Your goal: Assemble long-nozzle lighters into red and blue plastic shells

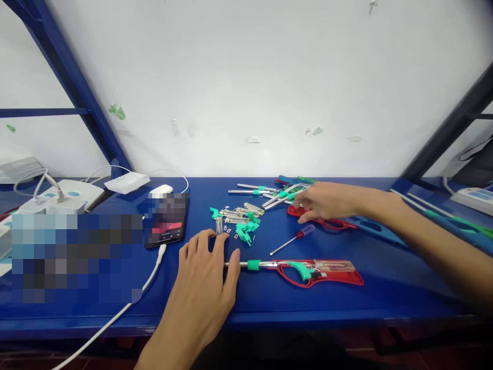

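We spread our left hand (pixel 204 270) by the red stick lighter (pixel 334 277), lower middle, but can't tell if our right hand (pixel 316 201) pinches anything.

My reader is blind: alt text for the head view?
The left hand overlaps the silver tube of an opened red plastic lighter; the right hand touches a red plastic shell. A purple-handled screwdriver and green plastic parts lie on the blue table.

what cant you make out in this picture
Head view: left end of the metal tube, covered by the left hand.
Head view: part of the far red casing, behind the right hand.
Head view: upper screen of the phone, pixelated.
Head view: full shape of the black object, cut off by the right edge.
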`<move>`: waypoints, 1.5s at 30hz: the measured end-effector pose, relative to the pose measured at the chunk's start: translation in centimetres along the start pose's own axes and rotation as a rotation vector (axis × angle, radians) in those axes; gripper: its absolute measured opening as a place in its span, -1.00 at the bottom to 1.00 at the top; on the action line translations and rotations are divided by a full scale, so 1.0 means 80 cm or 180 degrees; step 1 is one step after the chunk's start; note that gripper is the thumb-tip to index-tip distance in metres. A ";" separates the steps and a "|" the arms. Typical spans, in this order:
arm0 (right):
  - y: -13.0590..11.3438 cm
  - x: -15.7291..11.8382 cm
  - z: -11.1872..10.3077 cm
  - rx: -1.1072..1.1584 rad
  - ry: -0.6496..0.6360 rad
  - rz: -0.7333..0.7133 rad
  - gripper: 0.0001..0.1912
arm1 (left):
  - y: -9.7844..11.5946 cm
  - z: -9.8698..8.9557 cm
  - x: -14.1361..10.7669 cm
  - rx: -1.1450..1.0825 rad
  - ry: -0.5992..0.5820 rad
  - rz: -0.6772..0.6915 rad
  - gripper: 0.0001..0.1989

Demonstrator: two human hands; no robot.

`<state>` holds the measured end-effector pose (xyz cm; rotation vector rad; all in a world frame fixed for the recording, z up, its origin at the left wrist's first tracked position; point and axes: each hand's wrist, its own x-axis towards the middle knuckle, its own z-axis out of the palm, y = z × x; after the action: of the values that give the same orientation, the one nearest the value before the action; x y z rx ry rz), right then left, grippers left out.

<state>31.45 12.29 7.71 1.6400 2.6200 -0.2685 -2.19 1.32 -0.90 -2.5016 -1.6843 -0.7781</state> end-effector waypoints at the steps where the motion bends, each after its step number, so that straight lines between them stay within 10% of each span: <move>1: -0.002 -0.003 0.005 -0.0087 -0.0070 -0.0029 -0.65 | 0.000 0.000 0.000 0.0007 0.0009 0.0003 -0.54; 18: -0.024 -0.004 0.015 -0.0980 0.0019 0.0107 -0.70 | 0.001 0.003 0.001 -0.0076 0.0053 -0.0083 -0.50; 28: -0.055 -0.034 -0.005 -0.0448 0.1695 -0.0149 -0.81 | -0.002 0.010 -0.001 -0.0033 0.0224 -0.0084 -0.51; 34: -0.070 -0.079 0.017 0.2258 0.3597 0.0499 -0.66 | 0.003 0.005 -0.002 -0.0109 0.0739 -0.0067 -0.53; 45: -0.095 -0.106 0.068 0.4354 0.3108 0.0931 -0.76 | 0.074 -0.011 0.047 -0.0816 0.1206 0.1408 -0.67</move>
<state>28.08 0.58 4.35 3.0813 2.7003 -2.0497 3.74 1.86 2.94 -2.5192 -0.9194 -1.3628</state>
